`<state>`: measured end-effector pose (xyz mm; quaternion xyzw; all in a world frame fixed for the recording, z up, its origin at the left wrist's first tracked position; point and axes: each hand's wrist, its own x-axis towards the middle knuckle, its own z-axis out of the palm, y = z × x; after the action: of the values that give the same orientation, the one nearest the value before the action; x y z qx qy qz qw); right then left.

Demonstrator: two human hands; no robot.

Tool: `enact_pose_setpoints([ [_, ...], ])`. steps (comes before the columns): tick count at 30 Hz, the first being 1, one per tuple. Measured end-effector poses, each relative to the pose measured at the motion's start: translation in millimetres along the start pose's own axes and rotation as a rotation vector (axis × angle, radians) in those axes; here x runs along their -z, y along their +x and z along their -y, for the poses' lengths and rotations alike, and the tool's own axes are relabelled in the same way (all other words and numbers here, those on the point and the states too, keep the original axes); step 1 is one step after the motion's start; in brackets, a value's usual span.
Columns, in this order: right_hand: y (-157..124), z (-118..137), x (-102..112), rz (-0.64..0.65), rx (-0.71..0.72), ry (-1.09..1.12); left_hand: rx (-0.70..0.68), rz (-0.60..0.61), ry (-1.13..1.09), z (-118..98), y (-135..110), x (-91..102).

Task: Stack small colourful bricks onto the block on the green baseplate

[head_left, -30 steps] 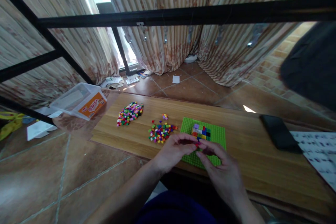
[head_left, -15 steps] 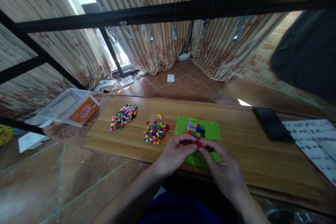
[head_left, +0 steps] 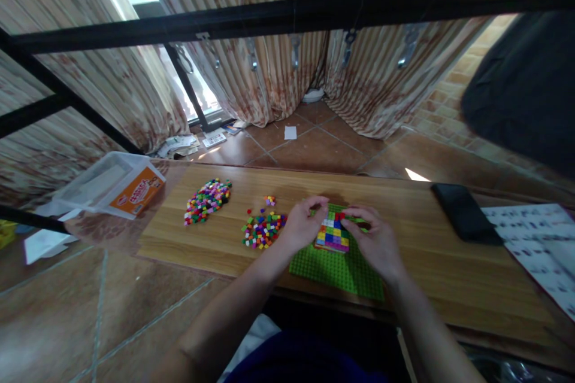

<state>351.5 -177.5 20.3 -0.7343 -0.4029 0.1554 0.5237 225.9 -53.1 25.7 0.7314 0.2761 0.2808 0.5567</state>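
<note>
A green baseplate lies on the wooden table in front of me. A small block of coloured bricks stands on its far half. My left hand curls over the plate's far left edge, beside the block. My right hand is on the block's right side. Its fingertips pinch a red brick at the block's far top edge.
Two piles of loose coloured bricks lie left of the plate. A clear plastic box sits at the table's left end. A black phone and a printed sheet lie to the right. Black frame bars cross overhead.
Both hands moved from the plate's near edge to its far side, carrying the red brick to the block. The plate now sits slightly nearer me.
</note>
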Motion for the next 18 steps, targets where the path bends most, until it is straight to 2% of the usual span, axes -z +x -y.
enact_pose_setpoints([
  [7,1,-3,-2,0.018,-0.016,-0.002,0.076,0.074,-0.104,4,11,-11.4],
  [18,4,-6,-2,0.037,-0.064,0.057,0.131,0.113,-0.200,4,11,-18.3],
])
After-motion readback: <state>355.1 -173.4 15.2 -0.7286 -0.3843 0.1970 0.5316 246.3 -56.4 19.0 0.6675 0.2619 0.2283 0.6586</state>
